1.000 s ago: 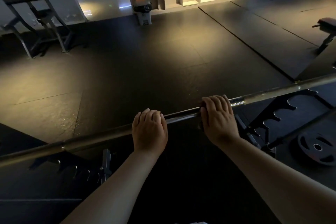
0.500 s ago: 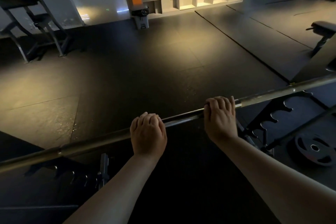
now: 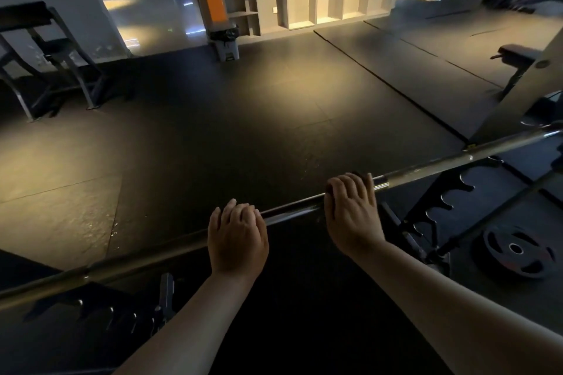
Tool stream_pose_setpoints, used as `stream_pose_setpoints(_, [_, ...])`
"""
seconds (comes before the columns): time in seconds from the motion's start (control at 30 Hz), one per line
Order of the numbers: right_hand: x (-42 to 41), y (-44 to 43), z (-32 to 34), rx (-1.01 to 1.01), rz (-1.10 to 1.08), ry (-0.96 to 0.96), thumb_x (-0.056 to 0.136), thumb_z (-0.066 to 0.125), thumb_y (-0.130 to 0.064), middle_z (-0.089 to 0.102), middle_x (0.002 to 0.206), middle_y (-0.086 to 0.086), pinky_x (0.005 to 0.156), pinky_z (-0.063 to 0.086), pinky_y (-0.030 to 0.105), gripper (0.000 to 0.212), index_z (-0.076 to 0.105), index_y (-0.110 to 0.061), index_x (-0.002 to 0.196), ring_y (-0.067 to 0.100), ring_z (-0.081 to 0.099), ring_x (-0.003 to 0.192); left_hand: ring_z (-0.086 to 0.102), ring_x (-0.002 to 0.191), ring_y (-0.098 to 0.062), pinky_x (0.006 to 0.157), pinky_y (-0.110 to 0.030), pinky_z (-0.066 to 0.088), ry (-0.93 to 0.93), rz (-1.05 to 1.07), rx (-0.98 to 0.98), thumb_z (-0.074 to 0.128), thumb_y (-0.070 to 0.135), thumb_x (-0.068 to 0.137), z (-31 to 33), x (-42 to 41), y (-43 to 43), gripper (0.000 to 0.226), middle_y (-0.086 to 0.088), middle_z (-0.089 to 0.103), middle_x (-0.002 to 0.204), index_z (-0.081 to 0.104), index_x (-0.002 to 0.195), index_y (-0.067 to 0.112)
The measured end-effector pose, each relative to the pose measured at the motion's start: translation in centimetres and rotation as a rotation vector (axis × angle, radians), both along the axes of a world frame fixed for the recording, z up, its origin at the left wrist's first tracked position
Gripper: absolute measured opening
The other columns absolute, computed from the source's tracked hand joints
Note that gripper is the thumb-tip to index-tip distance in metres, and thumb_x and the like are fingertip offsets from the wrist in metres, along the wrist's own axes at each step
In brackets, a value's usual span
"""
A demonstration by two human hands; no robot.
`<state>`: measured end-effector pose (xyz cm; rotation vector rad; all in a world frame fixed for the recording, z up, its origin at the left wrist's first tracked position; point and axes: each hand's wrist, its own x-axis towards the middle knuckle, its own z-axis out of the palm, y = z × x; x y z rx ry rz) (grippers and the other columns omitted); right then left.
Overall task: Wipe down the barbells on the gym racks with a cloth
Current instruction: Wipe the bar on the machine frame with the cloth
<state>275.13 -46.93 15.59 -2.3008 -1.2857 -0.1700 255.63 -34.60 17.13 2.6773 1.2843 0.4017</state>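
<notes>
Steel, dull and grey in the dim light, the barbell [image 3: 122, 265] crosses the frame on a slant from the lower left edge up to the right edge. At its left end it sits above the notched hooks of a dark rack [image 3: 122, 313]. Further right, the left hand [image 3: 237, 240] lies across the shaft with its fingers draped forward over the top. Its underside is hidden, so I cannot tell whether it clasps the bar or only rests there. Just beside it, the right hand [image 3: 353, 216] bends its fingers over the bar near a bright collar and seems to be grasping it. Below and to the right are the scalloped pegs of the right-hand rack [image 3: 441, 201], and a weight plate [image 3: 515, 250] lies flat on the rubber floor. No cloth shows in or under either hand, though one folded small beneath a palm could be hidden. By the look of it, the person is positioning or steadying this bar rather than wiping it. The next move probably calls for a cloth under one palm, drawn along the shaft while the other hand steadies the bar.
</notes>
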Motion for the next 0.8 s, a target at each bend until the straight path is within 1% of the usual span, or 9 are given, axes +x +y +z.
stream_pose_setpoints(0.13, [2.2,-1.0,0.3,-0.094,0.233,-0.147,0.107,0.030,-0.043,0.057,0.138,0.000,0.126,0.020,0.047,0.046,0.052,-0.021,0.141,0.021,0.047,0.136,0.047,0.139,-0.019,0.121,-0.045,0.029,-0.053,0.040,-0.007,0.029,0.032,0.104,0.0,0.3,-0.4,0.044,-0.004,0.065,0.132,0.066,0.120,0.014])
stream_pose_setpoints(0.23, [5.5,-2.0,0.5,-0.093,0.097,-0.155,0.105,0.030,-0.046,0.062,0.129,0.000,0.126,0.020,0.047,0.046,0.058,-0.021,0.131,0.022,0.052,0.129,0.043,0.143,-0.020,0.123,-0.044,0.026,-0.001,0.002,0.010,0.024,0.034,0.104,-0.3,0.3,-0.3,0.048,-0.004,0.063,0.135,0.064,0.123,0.014])
stream_pose_setpoints(0.37, [4.1,-1.1,0.4,-0.013,-0.135,0.017,0.103,0.026,-0.045,0.057,0.124,0.004,0.128,0.009,0.049,0.045,0.058,-0.017,0.120,0.026,0.043,0.135,0.045,0.140,-0.017,0.124,-0.041,0.024,-0.028,0.003,-0.006,0.027,0.033,0.105,-0.2,0.9,-0.4,0.044,-0.002,0.065,0.132,0.065,0.120,0.017])
stream_pose_setpoints(0.47, [1.9,-0.7,-0.3,-0.015,-0.005,-0.016,0.106,0.034,-0.043,0.053,0.133,0.002,0.128,0.006,0.052,0.038,0.054,-0.020,0.129,0.025,0.038,0.141,0.049,0.136,-0.017,0.122,-0.043,0.028,-0.076,0.036,-0.004,0.033,0.030,0.105,-0.1,1.3,-0.7,0.038,-0.002,0.067,0.127,0.067,0.115,0.017])
stream_pose_setpoints(0.53, [3.1,-1.5,-0.3,-0.057,0.124,-0.094,0.106,0.035,-0.045,0.054,0.137,0.000,0.128,0.010,0.052,0.043,0.052,-0.021,0.137,0.023,0.042,0.140,0.052,0.134,-0.018,0.120,-0.043,0.030,-0.094,0.031,0.010,0.035,0.029,0.105,-0.2,1.3,-0.7,0.037,-0.003,0.068,0.125,0.068,0.115,0.016])
stream_pose_setpoints(0.6, [5.4,-2.4,-0.3,-0.095,0.159,-0.185,0.106,0.034,-0.047,0.058,0.136,0.001,0.128,0.013,0.051,0.047,0.054,-0.020,0.138,0.023,0.048,0.136,0.054,0.132,-0.020,0.119,-0.042,0.032,-0.100,0.022,0.033,0.037,0.028,0.105,-0.4,1.1,-0.8,0.036,-0.004,0.069,0.122,0.069,0.115,0.014])
stream_pose_setpoints(0.67, [6.9,-3.2,-0.3,-0.057,0.064,-0.146,0.106,0.031,-0.047,0.059,0.134,0.002,0.128,0.011,0.051,0.046,0.056,-0.020,0.135,0.024,0.046,0.138,0.057,0.129,-0.021,0.117,-0.043,0.034,-0.099,0.024,0.062,0.039,0.027,0.105,-0.6,1.1,-0.8,0.035,-0.006,0.070,0.120,0.069,0.114,0.013])
stream_pose_setpoints(0.73, [5.8,-3.0,-0.4,0.019,-0.063,-0.015,0.107,0.028,-0.043,0.054,0.139,0.003,0.129,0.005,0.050,0.045,0.054,-0.020,0.136,0.025,0.034,0.147,0.059,0.126,-0.021,0.116,-0.044,0.036,-0.099,0.036,0.076,0.040,0.026,0.104,-0.7,1.3,-0.9,0.034,-0.006,0.071,0.118,0.070,0.113,0.013])
stream_pose_setpoints(0.8, [3.4,-2.0,-0.7,0.085,-0.149,0.058,0.108,0.034,-0.036,0.049,0.145,0.008,0.128,0.007,0.051,0.042,0.051,-0.015,0.140,0.028,0.026,0.151,0.059,0.125,-0.021,0.115,-0.045,0.037,-0.111,0.047,0.085,0.041,0.026,0.103,-0.7,1.6,-0.9,0.033,-0.005,0.071,0.117,0.070,0.111,0.013])
